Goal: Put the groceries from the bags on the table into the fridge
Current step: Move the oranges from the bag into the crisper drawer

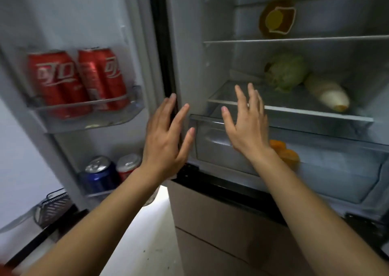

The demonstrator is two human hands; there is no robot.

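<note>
Somewhat beyond the right fingers (251, 94), cabbage (286, 72).

One wide-angle view, from the camera on my head. It looks forward and slightly down into the open fridge (189, 44) at close range. My forearms rise from the bottom edge, with my left hand (166, 136) and right hand (246, 126) mid-frame. The door (63, 12) fills the left, the shelves (290, 112) the right, and the floor (147, 244) lies below.
</note>
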